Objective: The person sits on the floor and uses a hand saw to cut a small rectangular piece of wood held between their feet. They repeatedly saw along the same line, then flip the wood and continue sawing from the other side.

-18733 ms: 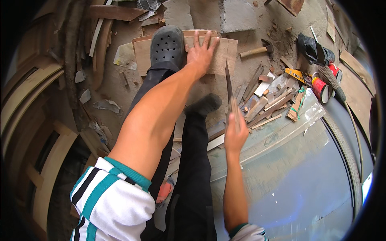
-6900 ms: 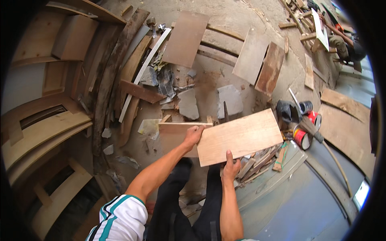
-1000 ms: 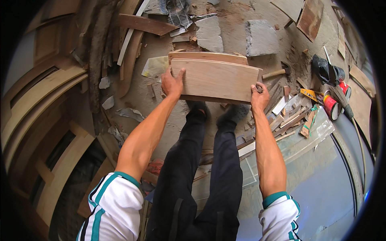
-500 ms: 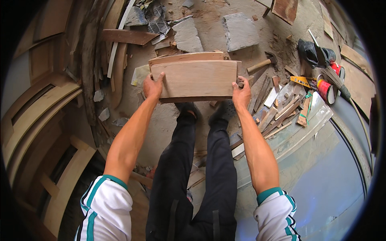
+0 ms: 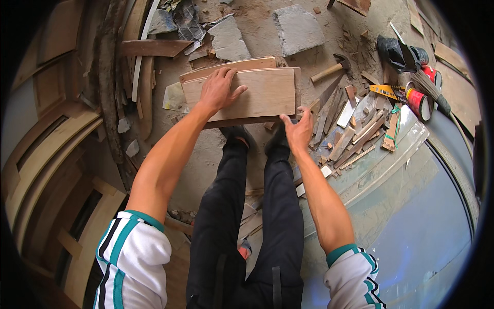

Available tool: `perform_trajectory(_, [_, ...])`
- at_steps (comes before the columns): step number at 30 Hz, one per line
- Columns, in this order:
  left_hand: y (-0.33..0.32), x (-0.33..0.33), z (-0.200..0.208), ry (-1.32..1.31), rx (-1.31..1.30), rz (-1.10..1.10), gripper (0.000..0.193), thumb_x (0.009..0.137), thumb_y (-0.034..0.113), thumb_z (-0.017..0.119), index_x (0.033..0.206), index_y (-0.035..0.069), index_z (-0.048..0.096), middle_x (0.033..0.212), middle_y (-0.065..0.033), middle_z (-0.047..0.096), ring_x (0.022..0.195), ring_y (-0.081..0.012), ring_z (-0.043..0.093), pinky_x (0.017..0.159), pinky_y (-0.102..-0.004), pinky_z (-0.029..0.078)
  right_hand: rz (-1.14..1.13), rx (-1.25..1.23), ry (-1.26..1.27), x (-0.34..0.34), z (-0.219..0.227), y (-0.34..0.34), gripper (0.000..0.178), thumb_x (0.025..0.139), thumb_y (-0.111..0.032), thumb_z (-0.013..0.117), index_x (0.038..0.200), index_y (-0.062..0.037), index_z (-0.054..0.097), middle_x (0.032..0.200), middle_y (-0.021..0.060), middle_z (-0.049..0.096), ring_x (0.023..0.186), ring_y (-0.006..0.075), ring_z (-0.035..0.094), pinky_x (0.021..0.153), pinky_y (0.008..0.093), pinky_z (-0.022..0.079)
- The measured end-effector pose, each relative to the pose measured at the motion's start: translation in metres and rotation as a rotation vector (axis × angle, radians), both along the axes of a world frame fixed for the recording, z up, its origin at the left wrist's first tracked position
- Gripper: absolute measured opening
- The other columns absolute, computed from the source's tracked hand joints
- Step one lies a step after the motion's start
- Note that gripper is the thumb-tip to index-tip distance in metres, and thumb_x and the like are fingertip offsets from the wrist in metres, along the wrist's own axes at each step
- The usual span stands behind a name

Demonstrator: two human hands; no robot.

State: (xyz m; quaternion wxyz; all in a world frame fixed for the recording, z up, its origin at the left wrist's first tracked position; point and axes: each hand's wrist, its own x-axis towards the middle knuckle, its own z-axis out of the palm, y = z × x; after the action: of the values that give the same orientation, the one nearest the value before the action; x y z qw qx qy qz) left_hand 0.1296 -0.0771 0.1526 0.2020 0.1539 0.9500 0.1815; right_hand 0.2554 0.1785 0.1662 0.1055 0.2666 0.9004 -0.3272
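Note:
A pale rectangular wooden board [image 5: 267,92] is in front of me, with more wooden pieces under and behind it. Another light board [image 5: 252,65] shows past its far edge, and a darker brown edge runs along the near side. Across the upper left part of the pale board lies my left hand [image 5: 220,91], its fingers stretched toward the far edge and thumb spread. My right hand [image 5: 299,130] is at the near right corner, thumb and fingers apart on either side of it. Whether those fingertips press on the wood is hard to tell.
Right of the boards lie a hammer [image 5: 329,70], a handsaw [image 5: 329,91] and a heap of wood offcuts [image 5: 360,136]. Beyond are red cans [image 5: 419,103] and a brush [image 5: 429,95]. A glass sheet [image 5: 401,206] spreads at lower right. Curved wooden frames [image 5: 46,144] stand left; broken slabs [image 5: 298,30] lie ahead.
My left hand has moved from the board's left edge onto its top face. My right hand has slid down to the near corner and its fingers have spread. The boards appear slightly shifted up-left.

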Motion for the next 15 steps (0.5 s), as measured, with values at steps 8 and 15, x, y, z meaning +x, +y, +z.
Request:
perform_trajectory(8, [0.008,0.003,-0.005,0.054,0.014,-0.003,0.058,0.088,0.044,0.073,0.130,0.007,0.060,0.119,-0.0149,0.061,0.115,-0.0348,0.058,0.098,-0.0465,0.048,-0.009,0.137,-0.077,0.007,-0.012,-0.044,0.094,0.063,-0.028,0.096,0.132,-0.0047,0.037,0.120,0.0264,0.048,0.113,0.0462,0.051,0.096,0.0523,0.044])
perform_trajectory(15, [0.005,0.008,-0.014,0.093,0.082,0.020,0.056,0.086,0.039,0.075,0.130,0.008,0.059,0.119,-0.0140,0.061,0.115,-0.0348,0.056,0.100,-0.0463,0.045,-0.015,0.190,-0.034,0.006,-0.015,-0.056,0.103,0.059,-0.029,0.098,0.135,-0.0057,0.032,0.118,0.0263,0.047,0.111,0.0456,0.050,0.096,0.0530,0.044])
